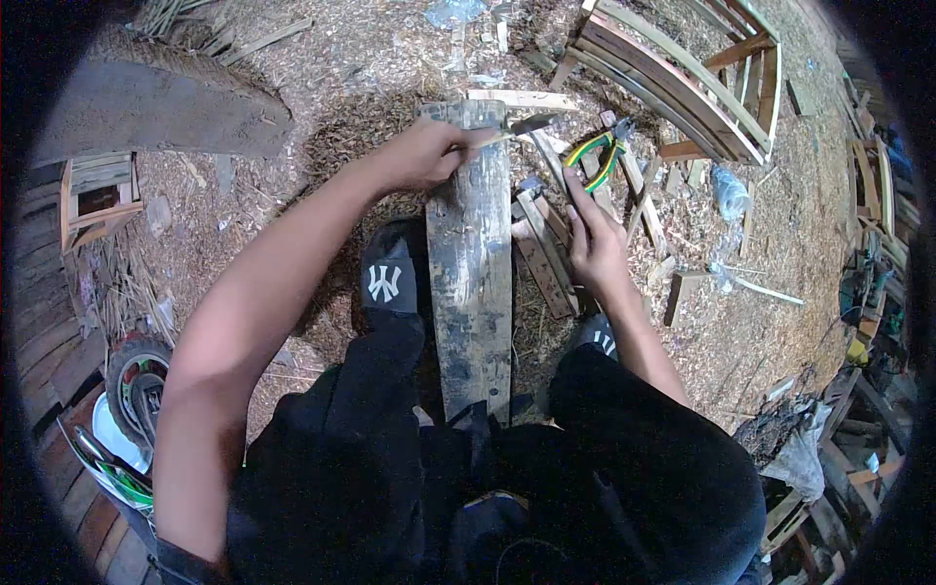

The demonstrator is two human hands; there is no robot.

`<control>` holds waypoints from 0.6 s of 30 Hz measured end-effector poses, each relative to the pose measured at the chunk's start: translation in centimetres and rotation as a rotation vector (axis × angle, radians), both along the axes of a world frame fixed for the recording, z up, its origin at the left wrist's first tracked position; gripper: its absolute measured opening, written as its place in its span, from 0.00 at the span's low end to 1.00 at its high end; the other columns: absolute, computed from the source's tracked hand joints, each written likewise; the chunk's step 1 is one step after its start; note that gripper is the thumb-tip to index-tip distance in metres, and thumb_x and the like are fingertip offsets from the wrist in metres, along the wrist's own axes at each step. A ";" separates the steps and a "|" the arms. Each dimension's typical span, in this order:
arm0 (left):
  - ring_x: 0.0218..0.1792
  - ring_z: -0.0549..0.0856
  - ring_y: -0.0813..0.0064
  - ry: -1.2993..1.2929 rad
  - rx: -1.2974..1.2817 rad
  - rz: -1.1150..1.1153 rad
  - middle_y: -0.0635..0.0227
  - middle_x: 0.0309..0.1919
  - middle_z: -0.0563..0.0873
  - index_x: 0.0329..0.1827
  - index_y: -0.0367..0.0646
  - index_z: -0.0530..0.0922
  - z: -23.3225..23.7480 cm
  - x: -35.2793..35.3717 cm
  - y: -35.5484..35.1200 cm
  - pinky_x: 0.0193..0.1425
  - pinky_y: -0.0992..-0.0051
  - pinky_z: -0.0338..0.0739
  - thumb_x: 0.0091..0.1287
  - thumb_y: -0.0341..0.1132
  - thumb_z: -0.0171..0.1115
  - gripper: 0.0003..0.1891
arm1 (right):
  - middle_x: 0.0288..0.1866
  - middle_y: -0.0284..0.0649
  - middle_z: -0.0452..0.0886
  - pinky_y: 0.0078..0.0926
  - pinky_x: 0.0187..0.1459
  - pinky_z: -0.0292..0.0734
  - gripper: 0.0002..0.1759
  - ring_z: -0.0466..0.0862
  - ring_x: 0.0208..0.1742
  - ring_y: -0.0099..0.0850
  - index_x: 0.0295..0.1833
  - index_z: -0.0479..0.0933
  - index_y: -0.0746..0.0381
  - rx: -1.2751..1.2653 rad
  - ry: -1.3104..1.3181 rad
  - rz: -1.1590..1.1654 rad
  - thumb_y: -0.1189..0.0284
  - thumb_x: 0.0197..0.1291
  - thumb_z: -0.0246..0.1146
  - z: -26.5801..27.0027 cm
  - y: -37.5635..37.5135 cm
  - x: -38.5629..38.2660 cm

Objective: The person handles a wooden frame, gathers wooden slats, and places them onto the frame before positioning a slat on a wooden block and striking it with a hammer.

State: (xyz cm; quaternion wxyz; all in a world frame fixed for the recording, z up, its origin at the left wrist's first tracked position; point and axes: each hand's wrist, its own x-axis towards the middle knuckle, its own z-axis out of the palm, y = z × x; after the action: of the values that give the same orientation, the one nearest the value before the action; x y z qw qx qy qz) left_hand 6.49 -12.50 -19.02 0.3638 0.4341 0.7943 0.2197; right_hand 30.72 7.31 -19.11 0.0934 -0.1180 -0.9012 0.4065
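A long worn wooden plank runs away from me between my legs. Over its far end, my left hand is closed on a small pale piece of wood, which points to the right. My right hand, to the right of the plank, grips the handle of a hammer. The dark hammer head overlaps the tip of the wood piece in this view. Just beyond my right hand lie pliers with green and yellow handles, among cut wood strips on the ground.
Wood shavings cover the ground. A slatted wooden frame lies at the far right, and a large timber beam at the far left. A plastic bottle lies on the right. A wheel stands at the lower left.
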 end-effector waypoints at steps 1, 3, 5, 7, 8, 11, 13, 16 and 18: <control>0.26 0.85 0.64 0.012 0.030 -0.019 0.48 0.38 0.89 0.70 0.59 0.79 -0.3 -0.1 0.0 0.41 0.62 0.82 0.65 0.25 0.53 0.29 | 0.58 0.58 0.83 0.42 0.56 0.83 0.32 0.86 0.56 0.52 0.75 0.71 0.54 0.022 0.027 0.009 0.84 0.66 0.58 -0.3 0.0 -0.2; 0.26 0.85 0.65 0.024 0.061 -0.038 0.46 0.31 0.88 0.72 0.63 0.78 -0.7 -0.7 0.1 0.41 0.62 0.83 0.65 0.23 0.50 0.32 | 0.56 0.58 0.84 0.42 0.55 0.83 0.34 0.87 0.53 0.52 0.75 0.72 0.53 0.045 0.054 0.018 0.85 0.65 0.58 -0.7 0.2 -0.5; 0.26 0.85 0.64 0.061 0.088 -0.059 0.45 0.32 0.87 0.72 0.66 0.78 -0.8 -1.2 -0.2 0.42 0.62 0.82 0.62 0.21 0.48 0.36 | 0.49 0.57 0.85 0.43 0.52 0.83 0.36 0.87 0.47 0.52 0.75 0.72 0.52 0.073 0.102 0.035 0.87 0.62 0.59 -1.0 0.4 -0.6; 0.26 0.85 0.63 0.050 0.049 -0.037 0.45 0.32 0.87 0.71 0.65 0.79 1.1 -0.7 0.0 0.42 0.62 0.82 0.62 0.21 0.48 0.35 | 0.45 0.56 0.85 0.43 0.50 0.83 0.37 0.87 0.44 0.52 0.76 0.72 0.51 0.088 0.120 0.056 0.87 0.61 0.59 -1.7 0.8 -0.7; 0.27 0.85 0.62 0.039 0.013 -0.015 0.45 0.33 0.87 0.70 0.65 0.79 2.0 -0.4 0.2 0.43 0.63 0.82 0.61 0.21 0.49 0.35 | 0.41 0.54 0.84 0.43 0.48 0.83 0.37 0.86 0.41 0.51 0.76 0.72 0.50 0.105 0.136 0.076 0.88 0.61 0.59 -1.9 1.0 -0.7; 0.27 0.84 0.62 0.014 -0.020 -0.004 0.44 0.33 0.87 0.70 0.65 0.80 1.9 -0.5 0.3 0.43 0.64 0.82 0.61 0.22 0.49 0.35 | 0.38 0.53 0.82 0.43 0.45 0.83 0.38 0.86 0.39 0.50 0.76 0.72 0.50 0.130 0.137 0.050 0.87 0.61 0.59 -1.9 0.7 -0.5; 0.26 0.84 0.62 0.063 0.067 -0.021 0.45 0.32 0.87 0.70 0.65 0.80 0.1 -0.8 -0.2 0.43 0.65 0.82 0.61 0.22 0.49 0.34 | 0.41 0.55 0.83 0.42 0.47 0.82 0.36 0.86 0.41 0.50 0.76 0.72 0.53 0.130 0.123 0.060 0.88 0.61 0.58 -2.0 0.4 -0.7; 0.26 0.82 0.64 0.070 0.151 -0.012 0.43 0.32 0.85 0.67 0.58 0.81 -0.9 -1.0 -0.3 0.41 0.64 0.81 0.59 0.24 0.51 0.31 | 0.45 0.57 0.84 0.40 0.49 0.82 0.35 0.87 0.43 0.50 0.76 0.72 0.55 0.150 0.024 0.081 0.87 0.62 0.55 -1.4 0.1 -1.0; 0.26 0.81 0.66 0.026 0.137 0.013 0.41 0.31 0.84 0.64 0.51 0.83 -0.1 -1.0 -0.2 0.39 0.63 0.80 0.57 0.25 0.54 0.29 | 0.45 0.57 0.84 0.41 0.50 0.82 0.36 0.87 0.44 0.50 0.76 0.72 0.53 0.087 0.091 0.039 0.87 0.62 0.55 -1.9 0.0 -0.9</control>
State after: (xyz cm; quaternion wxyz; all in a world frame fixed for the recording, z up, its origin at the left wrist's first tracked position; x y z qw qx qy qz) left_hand 5.47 -12.71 -19.12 0.3214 0.4558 0.7848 0.2703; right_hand 29.82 7.31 -20.99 0.1315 -0.0778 -0.9150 0.3735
